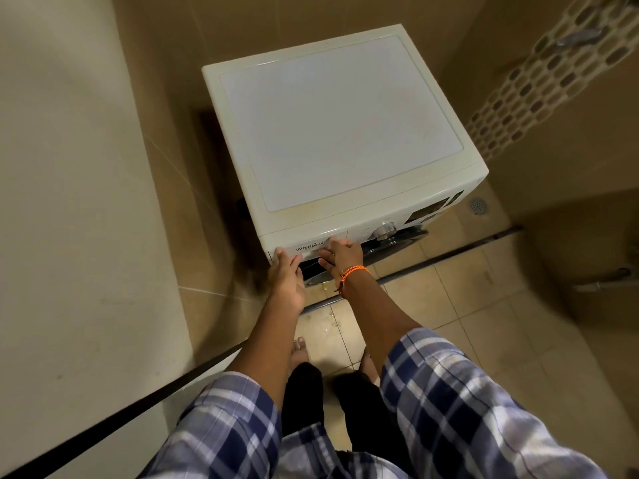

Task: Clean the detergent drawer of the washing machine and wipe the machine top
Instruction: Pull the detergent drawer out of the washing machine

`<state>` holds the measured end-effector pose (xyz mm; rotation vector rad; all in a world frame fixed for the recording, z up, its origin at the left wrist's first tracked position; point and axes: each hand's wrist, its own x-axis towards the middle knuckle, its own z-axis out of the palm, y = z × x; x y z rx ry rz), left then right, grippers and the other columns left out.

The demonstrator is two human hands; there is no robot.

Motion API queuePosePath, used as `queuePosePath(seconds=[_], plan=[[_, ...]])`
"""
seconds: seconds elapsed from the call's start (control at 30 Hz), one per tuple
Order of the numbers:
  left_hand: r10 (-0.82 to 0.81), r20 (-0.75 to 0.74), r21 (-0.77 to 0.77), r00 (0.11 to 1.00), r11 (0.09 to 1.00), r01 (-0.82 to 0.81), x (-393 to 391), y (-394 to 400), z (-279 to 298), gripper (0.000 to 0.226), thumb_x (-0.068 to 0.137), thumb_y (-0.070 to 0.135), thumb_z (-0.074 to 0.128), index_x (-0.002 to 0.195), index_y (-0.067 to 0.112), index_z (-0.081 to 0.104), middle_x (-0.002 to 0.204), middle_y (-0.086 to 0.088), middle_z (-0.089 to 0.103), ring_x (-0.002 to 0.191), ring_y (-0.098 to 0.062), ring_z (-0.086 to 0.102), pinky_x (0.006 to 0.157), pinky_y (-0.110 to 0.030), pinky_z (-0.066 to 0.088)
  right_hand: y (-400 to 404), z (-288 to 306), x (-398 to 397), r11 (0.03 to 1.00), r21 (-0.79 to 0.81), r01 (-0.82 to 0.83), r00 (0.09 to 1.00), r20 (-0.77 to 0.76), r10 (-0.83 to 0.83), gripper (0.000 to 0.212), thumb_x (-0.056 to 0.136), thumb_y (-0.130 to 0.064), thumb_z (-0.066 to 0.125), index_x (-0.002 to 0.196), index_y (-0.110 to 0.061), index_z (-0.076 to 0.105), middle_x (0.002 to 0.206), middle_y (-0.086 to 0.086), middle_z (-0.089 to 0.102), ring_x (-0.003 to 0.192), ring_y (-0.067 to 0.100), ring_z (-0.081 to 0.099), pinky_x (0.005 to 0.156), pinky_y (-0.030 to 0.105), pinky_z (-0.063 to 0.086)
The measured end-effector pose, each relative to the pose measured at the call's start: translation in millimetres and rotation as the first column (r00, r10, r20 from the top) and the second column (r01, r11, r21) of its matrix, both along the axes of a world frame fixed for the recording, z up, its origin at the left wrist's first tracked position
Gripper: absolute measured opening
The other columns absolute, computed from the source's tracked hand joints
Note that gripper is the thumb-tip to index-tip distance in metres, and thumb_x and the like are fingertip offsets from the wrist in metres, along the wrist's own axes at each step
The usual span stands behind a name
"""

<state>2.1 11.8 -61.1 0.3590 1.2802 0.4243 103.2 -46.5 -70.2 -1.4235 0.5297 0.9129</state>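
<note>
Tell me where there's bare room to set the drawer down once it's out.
The white washing machine's flat top panel has nothing on it from edge to edge. The beige tiled floor right of the machine's front, toward the round floor drain, is also bare. It is crowded at the white detergent drawer front, where left hand and right hand meet.

Left hand (285,276): fingers touching detergent drawer (307,248) front
Right hand (340,255): resting on drawer
Machine top (340,122): lying bare
</note>
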Motion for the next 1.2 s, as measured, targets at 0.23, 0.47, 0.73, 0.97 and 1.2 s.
queuePosePath(seconds=[0.23,0.47,0.73,0.97,1.2], plan=[[-0.046,-0.037,0.020,0.998,0.999,0.046,-1.8,-19.3,0.6,0.053,0.114,0.036,0.045,0.161,0.014,0.038,0.159,-0.018,0.051,0.150,-0.028,0.047,0.128,-0.039,0.026,-17.4,3.8,-7.4,0.999,-0.036,-0.002,0.999,-0.044,0.000,0.013,0.103,-0.005,0.055,0.109,0.002,0.063,0.079,0.012,0.064,0.067,0.020,0.064,0.066,0.032,0.058],[-0.092,-0.084,-0.048,0.992,0.995,0.088,-33.3,-60.0,-4.9,0.047,0.108,0.037,0.057,0.147,0.011,0.055,0.149,-0.015,0.060,0.138,-0.026,0.057,0.124,-0.043,0.034,-59.2,-9.2,-27.9,0.982,-0.180,0.064,0.992,-0.100,-0.083,0.045,0.107,-0.039,0.039,0.119,-0.005,0.065,0.097,0.016,0.072,0.086,0.030,0.068,0.081,0.045,0.059],[-0.266,-0.442,0.323,0.857,0.844,0.429,-35.0,-23.6,-8.7,0.038,0.110,0.025,0.052,0.143,0.009,0.065,0.139,-0.012,0.068,0.129,-0.029,0.064,0.098,-0.031,0.051,-53.2,-2.8,2.4,0.774,-0.569,-0.278,0.650,0.482,0.587,0.025,0.107,-0.025,0.053,0.107,-0.011,0.074,0.102,0.009,0.073,0.094,0.024,0.067,0.081,0.034,0.054],[-0.532,-0.437,0.218,0.725,0.719,0.660,-20.5,9.9,-31.5,0.041,0.115,0.025,0.043,0.150,0.008,0.054,0.145,-0.011,0.060,0.131,-0.029,0.056,0.101,-0.031,0.040,-32.5,-14.4,23.9,0.644,-0.605,-0.468,0.526,0.395,0.753,0.024,0.105,-0.011,0.056,0.113,-0.008,0.079,0.105,0.014,0.072,0.096,0.025,0.063,0.090,0.032,0.053],[-0.579,-0.440,0.196,0.687,0.684,0.702,-38.4,-16.8,-33.9,0.040,0.113,0.020,0.048,0.146,0.002,0.059,0.145,-0.015,0.064,0.132,-0.032,0.060,0.104,-0.034,0.044,-63.1,-17.2,-3.4,0.606,-0.696,-0.386,0.480,0.410,0.776,0.028,0.101,-0.013,0.058,0.075,-0.020,0.067,0.073,0.003,0.065,0.069,0.021,0.060,0.066,0.027,0.045]])
